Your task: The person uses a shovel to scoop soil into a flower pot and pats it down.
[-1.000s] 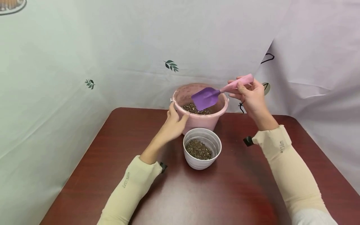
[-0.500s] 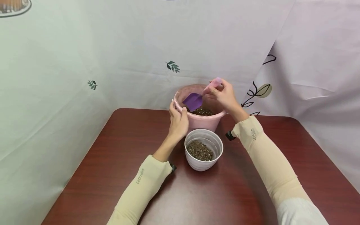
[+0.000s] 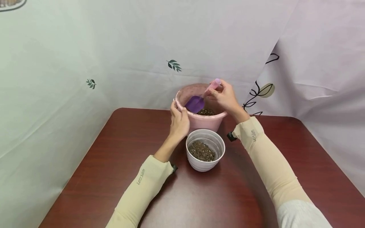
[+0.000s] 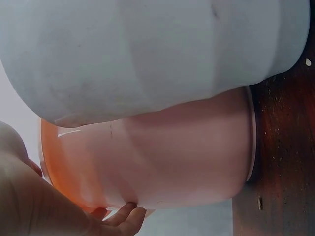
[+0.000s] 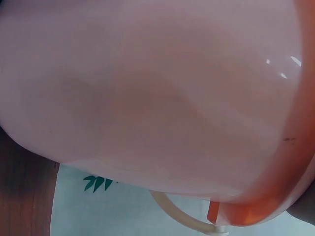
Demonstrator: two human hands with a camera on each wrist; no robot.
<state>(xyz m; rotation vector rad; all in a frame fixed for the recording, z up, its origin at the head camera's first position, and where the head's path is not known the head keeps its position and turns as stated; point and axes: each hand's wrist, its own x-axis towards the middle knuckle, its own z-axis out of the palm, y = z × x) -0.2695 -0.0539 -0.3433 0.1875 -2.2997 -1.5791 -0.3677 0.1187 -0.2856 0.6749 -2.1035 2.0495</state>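
My right hand (image 3: pixel 227 97) pinches the pink handle of a small garden trowel (image 3: pixel 195 104) with a purple blade. The blade slants down inside the pink bucket (image 3: pixel 206 123), close over the dark soil (image 3: pixel 206 112) there. At the bucket's left rim, my left hand (image 3: pixel 180 123) grips the edge, thumb toward the front and fingers along the outer wall, which also shows in the left wrist view. Just in front of the bucket stands a white ribbed pot (image 3: pixel 203 166), part filled with the same crumbly soil (image 3: pixel 201 151). The right wrist view shows mostly the bucket's wall (image 5: pixel 147 98).
The dark red wooden table (image 3: pixel 119 142) ends just behind the bucket. White cloth (image 3: pixel 128 53) printed with leaves hangs at the back and sides. A pale bucket handle (image 5: pixel 177 211) hangs beside the wall, and soil crumbs lie on the table in the left wrist view.
My right hand has moved left and brought the trowel from over the bucket's right side down into it. My left hand has shifted slightly along the rim and still grips it.
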